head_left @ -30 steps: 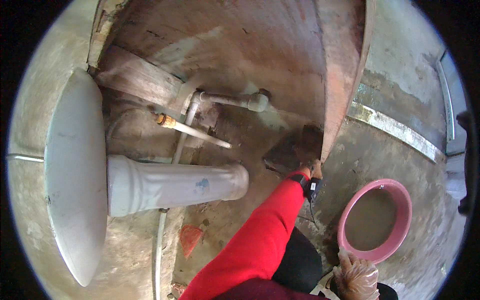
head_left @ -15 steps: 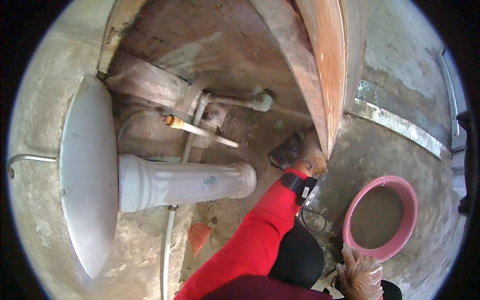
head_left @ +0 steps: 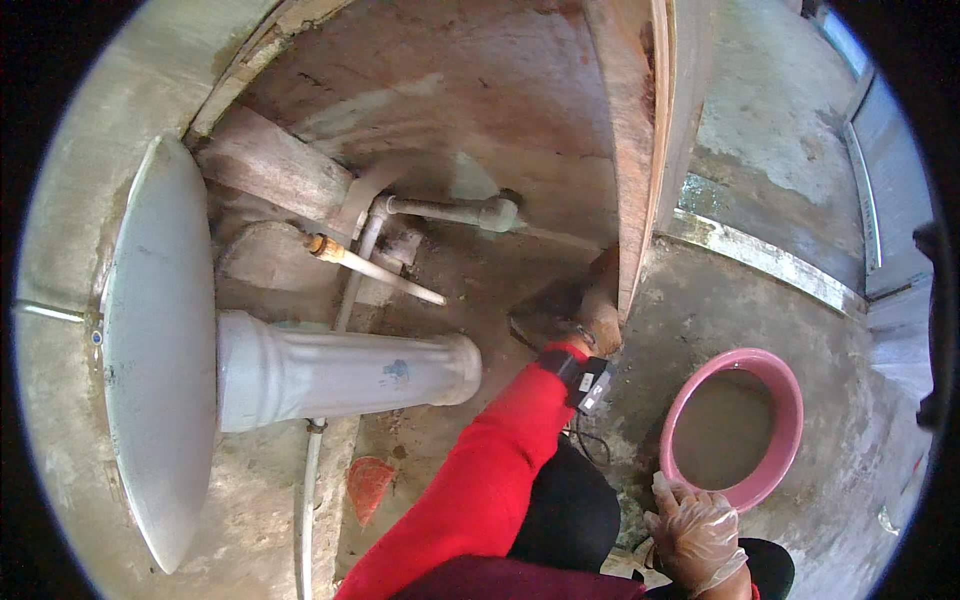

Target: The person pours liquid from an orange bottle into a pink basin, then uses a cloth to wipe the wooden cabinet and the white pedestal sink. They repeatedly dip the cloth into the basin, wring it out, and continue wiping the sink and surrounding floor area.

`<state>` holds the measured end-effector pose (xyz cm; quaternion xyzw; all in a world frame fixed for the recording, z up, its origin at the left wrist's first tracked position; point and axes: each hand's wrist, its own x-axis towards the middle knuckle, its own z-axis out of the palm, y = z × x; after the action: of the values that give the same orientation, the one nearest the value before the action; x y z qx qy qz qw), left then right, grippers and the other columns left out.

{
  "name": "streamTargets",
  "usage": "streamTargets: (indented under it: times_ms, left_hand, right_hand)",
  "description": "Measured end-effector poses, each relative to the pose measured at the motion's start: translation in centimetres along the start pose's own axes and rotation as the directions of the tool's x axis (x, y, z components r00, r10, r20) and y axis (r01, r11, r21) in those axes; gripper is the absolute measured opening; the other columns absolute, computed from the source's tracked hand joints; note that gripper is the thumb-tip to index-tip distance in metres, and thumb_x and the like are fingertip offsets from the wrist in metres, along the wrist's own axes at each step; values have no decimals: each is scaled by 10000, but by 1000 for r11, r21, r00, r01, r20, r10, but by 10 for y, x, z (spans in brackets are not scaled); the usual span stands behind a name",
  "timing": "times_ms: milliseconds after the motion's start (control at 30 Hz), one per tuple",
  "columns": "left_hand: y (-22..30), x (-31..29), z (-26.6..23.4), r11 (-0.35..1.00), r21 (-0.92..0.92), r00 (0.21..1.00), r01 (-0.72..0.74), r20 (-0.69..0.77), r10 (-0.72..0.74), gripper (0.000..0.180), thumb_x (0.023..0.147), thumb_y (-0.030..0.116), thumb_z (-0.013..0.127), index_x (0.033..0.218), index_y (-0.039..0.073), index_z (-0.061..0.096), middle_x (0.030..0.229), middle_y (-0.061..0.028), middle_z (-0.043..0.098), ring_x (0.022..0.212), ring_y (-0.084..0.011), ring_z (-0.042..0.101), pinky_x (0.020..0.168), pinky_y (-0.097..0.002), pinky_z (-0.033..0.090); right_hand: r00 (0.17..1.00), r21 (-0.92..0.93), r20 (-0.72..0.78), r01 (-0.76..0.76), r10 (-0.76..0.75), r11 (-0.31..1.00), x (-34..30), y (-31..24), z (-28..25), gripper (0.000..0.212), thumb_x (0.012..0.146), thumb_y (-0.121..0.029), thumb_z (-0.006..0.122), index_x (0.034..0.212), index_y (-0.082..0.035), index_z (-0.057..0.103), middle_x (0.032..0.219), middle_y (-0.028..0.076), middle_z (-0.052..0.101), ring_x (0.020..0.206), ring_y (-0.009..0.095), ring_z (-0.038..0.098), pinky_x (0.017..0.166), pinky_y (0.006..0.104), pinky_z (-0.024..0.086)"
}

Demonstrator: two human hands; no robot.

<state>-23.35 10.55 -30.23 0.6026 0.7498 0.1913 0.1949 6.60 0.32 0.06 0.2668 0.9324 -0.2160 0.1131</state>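
My left hand point(head_left: 600, 322), its arm in a red sleeve, is down at the bottom end of the wooden door point(head_left: 634, 190). Its fingers are in shadow and partly hidden, so their grip does not show. Just left of that hand lies a dark, flat-looking thing point(head_left: 550, 310) that I cannot make out. A clear plastic glove covers my right hand point(head_left: 697, 535), which is open with loosely bent fingers. Their tips overlap the near rim of the pink basin point(head_left: 785, 460); whether they touch it is unclear. Murky water point(head_left: 722, 432) stands in the basin.
On the left, a white washbasin point(head_left: 160, 350) stands on a fluted pedestal point(head_left: 340, 368). White pipes point(head_left: 365, 240) run behind it. A red patch or piece point(head_left: 370, 488) lies on the floor near my sleeve. A pale raised sill point(head_left: 765, 255) crosses the floor at right.
The view has swung slightly right, so everything sits further left. My left hand stays low by the door and my right hand stays by the basin.
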Motion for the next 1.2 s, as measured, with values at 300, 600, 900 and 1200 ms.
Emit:
streamTargets:
  times_ms: [300,600,900,1200]
  left_hand:
    - [102,-12,-160,832,-446,912,-331,-379,160,401,936,207,529,1297,32,541,1286,-136,587,1211,-296,520,1036,-398,379]
    - [221,-70,-313,846,-139,777,-515,-493,392,510,897,73,558,1380,23,403,1377,-155,527,1331,-273,433,1134,-438,338]
    - [245,-55,-296,928,-11,716,-371,-640,279,912,538,66,822,1310,-32,347,1203,-174,520,1110,-291,532,1012,-364,429]
    - [211,-74,-245,982,-101,938,-158,-325,118,622,685,164,765,1224,-28,520,1149,-232,607,1086,-351,592,968,-394,468]
  right_hand:
    - [988,-39,-123,91,-95,995,-1,-6,1,430,841,-233,605,1221,-31,600,993,97,620,762,248,618,655,377,481]
    - [940,-110,-268,189,-212,976,-21,-14,-4,425,825,-201,576,1200,-6,615,837,86,608,694,230,605,596,367,456]
    - [956,-84,-202,200,-213,976,-35,-22,1,312,875,-315,629,1076,-78,600,856,103,642,741,304,652,610,443,499]
    - [971,24,-151,193,-187,981,-13,-13,10,311,907,-308,566,1108,-71,582,858,138,673,796,329,679,670,461,538]
